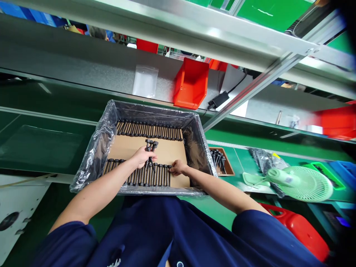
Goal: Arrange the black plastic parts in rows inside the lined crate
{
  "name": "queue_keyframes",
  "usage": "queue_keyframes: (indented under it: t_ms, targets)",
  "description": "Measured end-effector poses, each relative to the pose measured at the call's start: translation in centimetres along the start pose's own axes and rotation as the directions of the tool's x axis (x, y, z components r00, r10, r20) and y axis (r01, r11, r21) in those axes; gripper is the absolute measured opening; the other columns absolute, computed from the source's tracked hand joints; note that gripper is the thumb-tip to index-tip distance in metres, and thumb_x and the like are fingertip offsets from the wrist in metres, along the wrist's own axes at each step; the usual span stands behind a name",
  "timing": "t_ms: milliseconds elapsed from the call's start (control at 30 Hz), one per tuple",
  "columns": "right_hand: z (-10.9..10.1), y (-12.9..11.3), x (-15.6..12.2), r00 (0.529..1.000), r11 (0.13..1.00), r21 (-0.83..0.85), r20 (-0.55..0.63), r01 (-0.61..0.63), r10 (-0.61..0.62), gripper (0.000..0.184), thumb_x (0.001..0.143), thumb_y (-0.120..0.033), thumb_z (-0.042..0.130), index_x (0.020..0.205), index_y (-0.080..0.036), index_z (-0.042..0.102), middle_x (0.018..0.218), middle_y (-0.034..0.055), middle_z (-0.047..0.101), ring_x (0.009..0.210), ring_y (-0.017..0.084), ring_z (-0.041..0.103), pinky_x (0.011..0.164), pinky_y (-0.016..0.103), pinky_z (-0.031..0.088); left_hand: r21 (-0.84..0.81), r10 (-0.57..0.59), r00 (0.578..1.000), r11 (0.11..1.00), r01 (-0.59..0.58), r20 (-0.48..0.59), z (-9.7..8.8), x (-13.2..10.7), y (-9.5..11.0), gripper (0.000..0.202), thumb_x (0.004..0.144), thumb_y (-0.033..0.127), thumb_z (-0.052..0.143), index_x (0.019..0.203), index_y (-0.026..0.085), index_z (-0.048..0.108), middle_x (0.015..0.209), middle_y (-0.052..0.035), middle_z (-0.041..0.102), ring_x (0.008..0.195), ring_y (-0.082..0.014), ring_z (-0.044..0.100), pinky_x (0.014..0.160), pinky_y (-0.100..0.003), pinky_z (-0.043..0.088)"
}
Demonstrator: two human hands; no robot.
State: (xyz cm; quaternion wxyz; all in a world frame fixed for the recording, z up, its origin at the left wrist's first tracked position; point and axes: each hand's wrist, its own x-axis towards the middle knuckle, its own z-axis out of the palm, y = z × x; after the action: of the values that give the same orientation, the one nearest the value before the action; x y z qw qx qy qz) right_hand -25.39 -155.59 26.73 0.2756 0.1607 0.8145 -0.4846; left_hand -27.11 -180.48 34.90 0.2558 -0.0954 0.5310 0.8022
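My left hand (142,156) is closed around a bunch of black bolt-like parts (151,145), slim shafts with wide heads, held above the box. My right hand (178,167) has its fingers pinched at the head of the last part in the near row (155,176); the fingertips partly hide it. Both hands are inside a large box (98,139) lined with clear plastic. On its cardboard sheet (125,146), similar parts lie side by side in a far row (150,130) and the near one. My left forearm covers some of the near row.
Right of the box stands a small brown tray (228,167) of similar parts, then a light green fan (300,183) and a dark plastic bag (264,161). On the shelf behind are a red bin (191,83), a clear bag (145,81) and a black adapter (219,100). A metal post (250,94) slants upward.
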Motion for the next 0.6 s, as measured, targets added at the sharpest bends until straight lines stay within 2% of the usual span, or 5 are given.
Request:
queue_keyframes:
  t_ms: [133, 233, 333, 467, 600]
  targets:
    - [-0.1, -3.5, -1.2, 0.982, 0.990, 0.023, -0.130, 0.142, -0.138, 0.022, 0.069, -0.025, 0.074, 0.071, -0.016, 0.055, 0.054, -0.0021, 0.057, 0.043, 0.008, 0.051, 0.039, 0.017, 0.041, -0.003, -0.014, 0.998, 1.000, 0.014, 0.058, 0.2, -0.4, 0.2, 0.016, 0.071, 0.006, 0.071, 0.083, 0.009, 0.061, 0.073, -0.0097, 0.068, 0.066, -0.0159, 0.067, 0.066, -0.029, 0.055]
    - [1.1, -6.2, -2.6, 0.940, 0.910, 0.238, -0.047, 0.340, -0.339, 0.024, 0.079, -0.039, 0.066, 0.083, -0.015, 0.063, 0.073, 0.0013, 0.063, 0.058, 0.009, 0.056, 0.047, 0.018, 0.046, 0.007, -0.025, 0.992, 1.000, 0.024, 0.122, 0.4, -0.7, 0.1, 0.014, 0.072, 0.010, 0.071, 0.083, 0.008, 0.063, 0.080, -0.0136, 0.070, 0.071, -0.0180, 0.068, 0.069, -0.030, 0.055]
    - [3.3, -8.0, -3.9, 0.887, 0.796, 0.470, 0.058, 0.381, -0.459, 0.037, 0.074, -0.048, 0.072, 0.091, -0.015, 0.066, 0.080, 0.0027, 0.065, 0.068, 0.012, 0.061, 0.059, 0.023, 0.052, 0.044, -0.007, 0.984, 0.999, -0.001, 0.180, 0.4, -0.9, -0.1, 0.025, 0.066, 0.014, 0.076, 0.088, 0.008, 0.066, 0.083, -0.0125, 0.070, 0.075, -0.0204, 0.068, 0.070, -0.031, 0.055]
    - [5.7, -9.2, -4.5, 0.909, 0.719, 0.651, 0.103, 0.244, -0.403, 0.047, 0.057, -0.047, 0.084, 0.086, -0.016, 0.064, 0.079, 0.0026, 0.067, 0.068, 0.017, 0.065, 0.067, 0.034, 0.056, 0.113, 0.003, 0.974, 0.993, -0.030, 0.227, 0.2, -0.9, -0.4, 0.034, 0.060, 0.019, 0.081, 0.089, 0.010, 0.067, 0.079, -0.0089, 0.070, 0.075, -0.0214, 0.068, 0.071, -0.033, 0.054]
    - [4.0, -9.6, -3.9, 0.929, 0.683, 0.655, -0.078, 0.322, -0.363, 0.040, 0.061, -0.046, 0.082, 0.080, -0.017, 0.063, 0.078, 0.0013, 0.067, 0.067, 0.011, 0.062, 0.063, 0.023, 0.052, 0.092, 0.005, 0.985, 0.996, -0.021, 0.174, 0.3, -0.7, -0.1, 0.029, 0.060, 0.019, 0.081, 0.083, 0.010, 0.065, 0.077, -0.0093, 0.069, 0.070, -0.0186, 0.067, 0.068, -0.031, 0.053]
